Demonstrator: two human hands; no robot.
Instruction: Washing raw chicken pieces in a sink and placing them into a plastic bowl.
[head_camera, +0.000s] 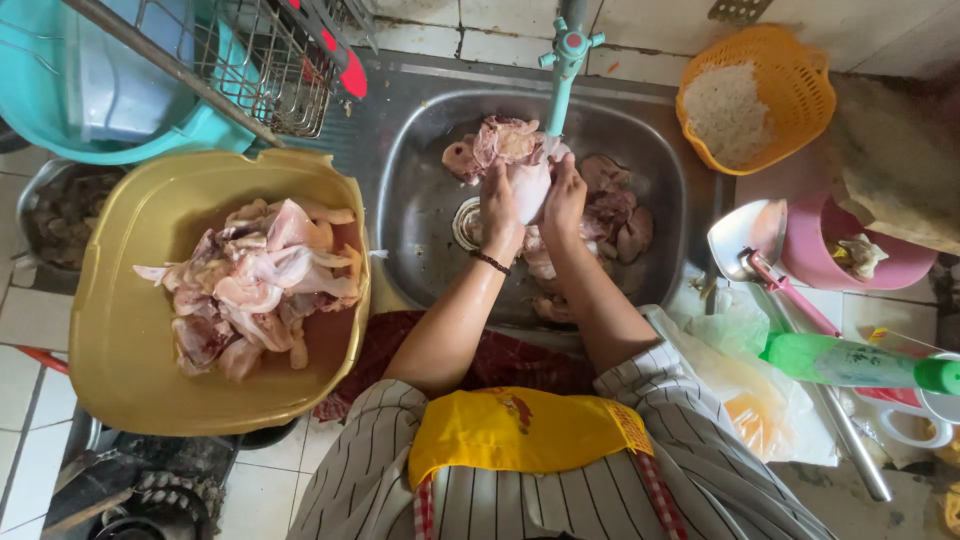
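Observation:
My left hand (499, 212) and my right hand (565, 200) together grip a pale raw chicken piece (530, 185) over the steel sink (660, 150), right below the teal tap (567, 55). More raw chicken pieces (615, 215) lie in the sink around my hands. A dark bead bracelet is on my left wrist. To the left, a yellow basin (120, 330) holds a heap of raw chicken parts (260, 285).
An orange basket (800, 90) with white shreds stands at the back right. A pink bowl (835, 260), a metal scoop (745, 235), a green bottle (850, 362) and plastic bags lie on the right. A wire rack (270, 70) and a teal tub (70, 110) sit at the back left.

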